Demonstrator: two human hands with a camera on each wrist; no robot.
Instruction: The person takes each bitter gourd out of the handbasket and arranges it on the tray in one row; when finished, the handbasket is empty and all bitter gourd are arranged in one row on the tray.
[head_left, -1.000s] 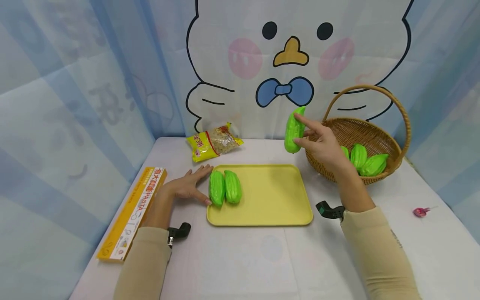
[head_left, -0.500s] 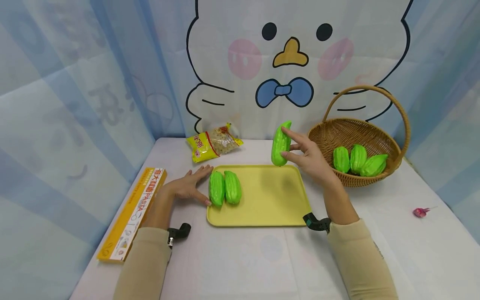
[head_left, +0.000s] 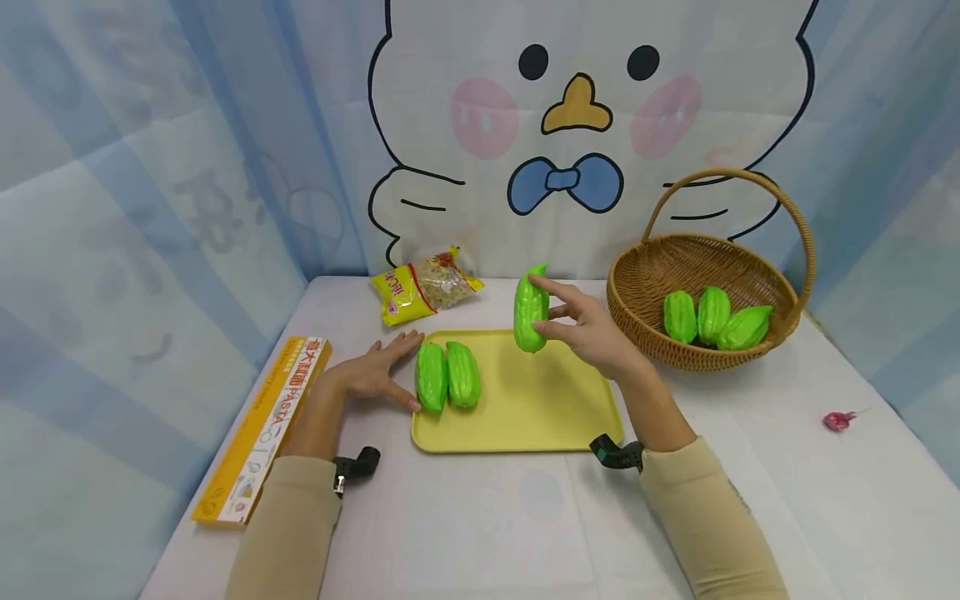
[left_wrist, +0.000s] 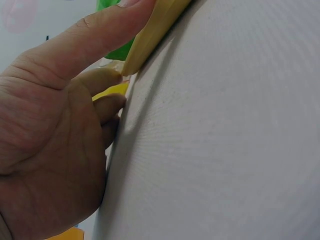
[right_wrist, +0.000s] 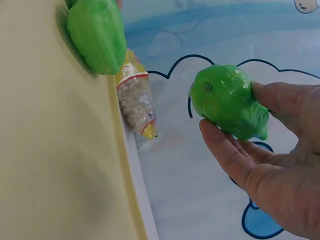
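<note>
My right hand [head_left: 592, 337] pinches a bright green, ridged bitter melon [head_left: 530, 314] between thumb and fingers. It is upright, with its pointed tip up, above the back edge of the yellow tray [head_left: 540, 421]. In the right wrist view, the held bitter melon [right_wrist: 222, 100] shows its rounded end. My left hand [head_left: 369, 373] lies spread at the tray's left edge, its thumb [left_wrist: 100, 40] on the rim. Side by side at the tray's left end lie two more bitter melons, one outer [head_left: 431, 377] and one inner [head_left: 464, 375].
At the back right, a wicker basket [head_left: 637, 312] with a tall handle holds three bitter melons [head_left: 713, 312]. A yellow snack bag [head_left: 427, 286] lies behind the tray, a pasta box [head_left: 262, 429] on the left. A small wrapped lollipop [head_left: 838, 421] lies far right.
My right hand has carried the bitter melon left and down, from beside the basket to over the tray. The left hand has stayed at the tray's left edge.
</note>
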